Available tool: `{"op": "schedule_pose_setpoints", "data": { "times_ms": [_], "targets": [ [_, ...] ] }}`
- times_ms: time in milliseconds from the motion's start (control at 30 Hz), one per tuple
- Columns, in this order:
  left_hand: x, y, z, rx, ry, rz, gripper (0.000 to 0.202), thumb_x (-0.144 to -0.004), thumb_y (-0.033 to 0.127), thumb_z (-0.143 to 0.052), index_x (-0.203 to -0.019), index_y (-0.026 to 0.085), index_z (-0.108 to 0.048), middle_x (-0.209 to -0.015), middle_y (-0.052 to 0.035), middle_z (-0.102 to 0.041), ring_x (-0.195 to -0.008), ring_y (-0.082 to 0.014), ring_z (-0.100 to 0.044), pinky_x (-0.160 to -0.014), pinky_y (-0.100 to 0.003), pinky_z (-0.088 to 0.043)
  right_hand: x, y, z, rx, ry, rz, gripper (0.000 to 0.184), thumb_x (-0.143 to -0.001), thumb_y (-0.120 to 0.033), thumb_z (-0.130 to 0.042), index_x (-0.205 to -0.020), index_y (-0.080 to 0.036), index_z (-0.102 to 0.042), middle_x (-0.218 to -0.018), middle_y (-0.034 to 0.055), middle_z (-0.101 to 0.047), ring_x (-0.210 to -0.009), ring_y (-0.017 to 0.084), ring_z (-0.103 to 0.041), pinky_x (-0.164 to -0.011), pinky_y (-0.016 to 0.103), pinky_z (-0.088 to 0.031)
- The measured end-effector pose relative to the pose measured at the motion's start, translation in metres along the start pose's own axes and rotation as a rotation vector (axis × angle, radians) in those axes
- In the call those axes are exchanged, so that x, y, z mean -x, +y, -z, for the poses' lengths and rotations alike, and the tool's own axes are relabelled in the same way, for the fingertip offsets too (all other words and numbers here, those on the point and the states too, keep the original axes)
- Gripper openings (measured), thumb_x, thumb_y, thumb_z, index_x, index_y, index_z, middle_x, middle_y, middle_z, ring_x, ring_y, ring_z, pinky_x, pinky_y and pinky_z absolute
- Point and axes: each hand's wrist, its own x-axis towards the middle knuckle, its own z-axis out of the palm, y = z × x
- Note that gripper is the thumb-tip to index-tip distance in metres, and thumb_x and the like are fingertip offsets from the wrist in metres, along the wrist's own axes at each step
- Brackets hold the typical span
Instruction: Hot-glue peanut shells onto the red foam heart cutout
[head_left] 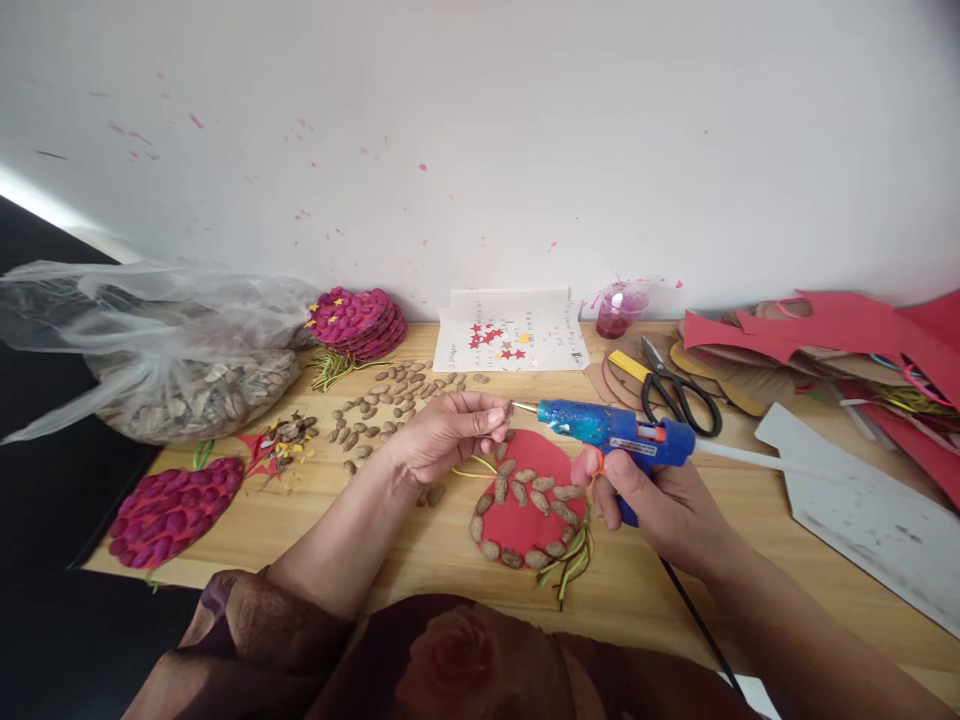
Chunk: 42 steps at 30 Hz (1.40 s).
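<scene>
My right hand [645,490] is wrapped round the handle of a blue glue gun [600,428], with a finger at its orange trigger. The metal nozzle points left and meets my left fingertips. My left hand [457,430] pinches a small brownish nut shell [509,410], mostly hidden by the fingers. Below both hands lies a red round card [517,520], with brown nut shells along its lower edge and across its middle. Green and yellow strings [571,565] stick out at its lower right. Loose brown nut shells [405,385] are scattered to the left.
At left stand a clear plastic bag of shells [202,390] and a pink shell-covered disc [180,510]. Behind are a stack of similar discs [360,320], a paper with stars [465,345] and a cup [621,310]. Scissors [675,395] and red card scraps [825,335] lie right.
</scene>
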Motion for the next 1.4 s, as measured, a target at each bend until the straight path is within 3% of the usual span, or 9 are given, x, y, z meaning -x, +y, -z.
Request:
{"op": "schedule_pose_setpoints", "data": {
  "times_ms": [1400],
  "targets": [
    [0.0001, -0.0021, 0.0017, 0.026, -0.031, -0.019, 0.035, -0.061, 0.028, -0.097, -0.077, 0.008, -0.073, -0.068, -0.0050, -0.068, -0.060, -0.0085, -0.060, -0.056, -0.017, -0.047, -0.0028, 0.0036, 0.0020, 0.046, 0.024, 0.011, 0.046, -0.099, -0.060, -0.047, -0.081, -0.021, -0.062, -0.050, -0.0021, -0.057, -0.045, 0.015, -0.056, -0.055, 0.032, -0.046]
  ]
}}
